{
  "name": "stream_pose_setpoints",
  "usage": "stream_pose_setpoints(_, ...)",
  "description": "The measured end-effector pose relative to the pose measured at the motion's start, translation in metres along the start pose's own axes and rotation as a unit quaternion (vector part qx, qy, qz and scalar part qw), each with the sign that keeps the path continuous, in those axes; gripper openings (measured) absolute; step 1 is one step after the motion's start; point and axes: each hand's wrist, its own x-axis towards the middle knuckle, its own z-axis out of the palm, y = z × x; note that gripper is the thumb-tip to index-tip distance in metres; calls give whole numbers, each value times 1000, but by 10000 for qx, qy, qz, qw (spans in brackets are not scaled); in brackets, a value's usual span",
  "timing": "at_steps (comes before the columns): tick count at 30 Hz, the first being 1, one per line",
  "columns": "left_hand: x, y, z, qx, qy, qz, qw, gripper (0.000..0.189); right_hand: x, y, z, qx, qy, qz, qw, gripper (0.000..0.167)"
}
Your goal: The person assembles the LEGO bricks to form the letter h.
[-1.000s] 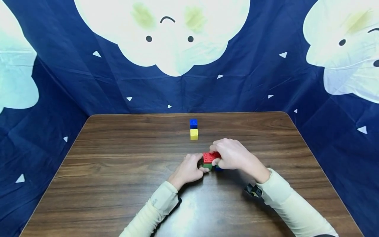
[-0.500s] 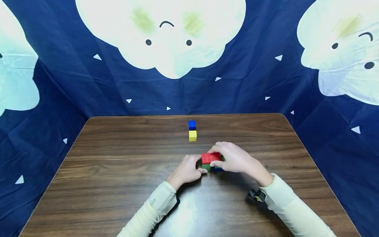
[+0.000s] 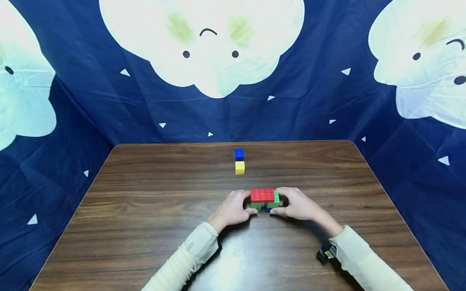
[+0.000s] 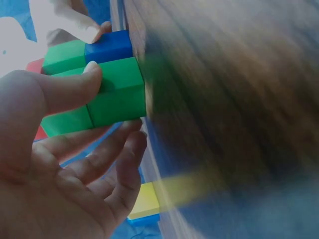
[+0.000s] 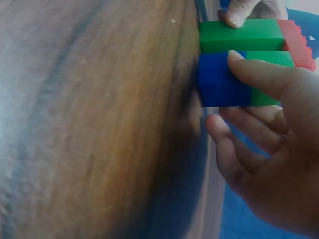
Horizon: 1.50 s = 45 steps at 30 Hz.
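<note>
In the head view, the red brick lies flat with its studs up and its long axis running left to right across the table. Under its left end stands the green column; under its right end is a green block that juts out past it, with a lower blue block below. The left hand is just left of the red brick, the right hand just right of it. Beyond the red brick, well apart and slightly left, a yellow block and a small blue brick sit in line, front to back.

In the left wrist view, the left hand pinches the green column below the red brick, thumb on one face and fingers on the opposite one. The column's long axis runs upright from table to red brick.

In the right wrist view, the right hand pinches the lower blue block and the green block between thumb and fingers, beneath the red brick, whose studs point away from the table.
</note>
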Motion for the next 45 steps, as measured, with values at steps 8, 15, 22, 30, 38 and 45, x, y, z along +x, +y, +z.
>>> stream_pose_setpoints(8,-2,-2,-2,405,-57,266,9988,40,-1,2,3,174,148,20,9997,29)
stream_pose_setpoints(15,9,-3,-23,1414,-261,277,9892,32,2,7,0,54,234,78,9997,29)
stream_pose_setpoints(22,45,-12,-55,1775,390,116,9833,31,8,15,-8,-52,266,271,9993,30)
stream_pose_setpoints(30,75,-30,-54,2074,458,-427,9762,41,14,21,-7,103,326,481,9983,28)
stream_pose_setpoints(38,85,-40,-43,1945,571,-700,9767,33,18,20,-6,59,334,416,9986,30)
stream_pose_setpoints(45,88,-39,-44,1548,436,-815,9836,29,19,20,-8,52,319,444,9985,30)
